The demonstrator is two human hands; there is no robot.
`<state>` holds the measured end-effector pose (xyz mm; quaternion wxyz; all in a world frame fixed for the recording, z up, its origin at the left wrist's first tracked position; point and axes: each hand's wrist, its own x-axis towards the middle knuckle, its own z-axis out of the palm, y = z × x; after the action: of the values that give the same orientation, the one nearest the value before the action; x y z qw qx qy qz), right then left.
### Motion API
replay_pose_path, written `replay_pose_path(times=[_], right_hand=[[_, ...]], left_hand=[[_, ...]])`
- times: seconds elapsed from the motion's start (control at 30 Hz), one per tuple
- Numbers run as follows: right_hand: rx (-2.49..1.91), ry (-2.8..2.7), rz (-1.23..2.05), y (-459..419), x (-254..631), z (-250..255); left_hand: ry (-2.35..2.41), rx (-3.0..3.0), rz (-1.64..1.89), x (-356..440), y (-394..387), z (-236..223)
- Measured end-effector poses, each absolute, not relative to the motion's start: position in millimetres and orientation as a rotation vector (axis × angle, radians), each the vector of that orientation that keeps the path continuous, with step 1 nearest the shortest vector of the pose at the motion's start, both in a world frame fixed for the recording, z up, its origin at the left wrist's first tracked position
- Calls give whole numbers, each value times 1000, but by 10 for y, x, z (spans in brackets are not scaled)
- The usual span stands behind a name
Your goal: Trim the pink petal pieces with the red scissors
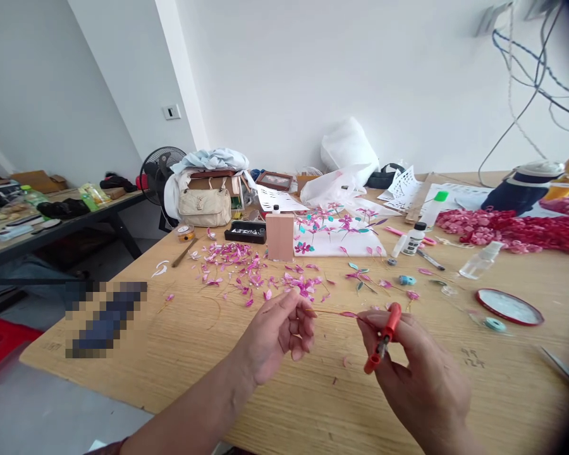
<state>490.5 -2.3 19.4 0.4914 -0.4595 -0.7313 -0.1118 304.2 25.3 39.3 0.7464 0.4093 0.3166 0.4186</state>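
My left hand [282,332] pinches the end of a thin golden wire stem [329,311] between thumb and forefinger, its other fingers curled. The stem runs to a slim pink petal [348,314] beside the fingertips of my right hand [412,366]. That hand is closed around red-handled pliers [383,344], whose jaws I cannot make out, while its thumb and forefinger pinch the petal end of the stem. Beyond my hands, many loose pink petals [234,256] lie scattered on the wooden table [180,354].
Wired pink and teal flowers [334,221] stand by a wooden block [279,237]. To the right are a black-capped bottle [414,240], a spray bottle [481,260], a round red-rimmed dish [509,306], teal tape rolls [495,324] and a metal tool [564,368] near the edge.
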Motion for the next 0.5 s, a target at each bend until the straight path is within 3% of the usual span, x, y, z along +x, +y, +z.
replay_pose_path(times=[0.1, 0.2, 0.33, 0.5], right_hand=[[-1140, -1744, -249, -27, 4928, 195], [-1317, -1502, 71, -40, 4856, 186], [-1287, -1213, 621, -26, 4735, 183], [-1234, -954, 915, 9, 4657, 192]], left_hand=[[744, 1157, 1036, 3011, 258, 372], [772, 1366, 1143, 3013, 254, 336], [719, 1244, 1224, 3082, 225, 284], [555, 1000, 1346, 3229, 170, 221]])
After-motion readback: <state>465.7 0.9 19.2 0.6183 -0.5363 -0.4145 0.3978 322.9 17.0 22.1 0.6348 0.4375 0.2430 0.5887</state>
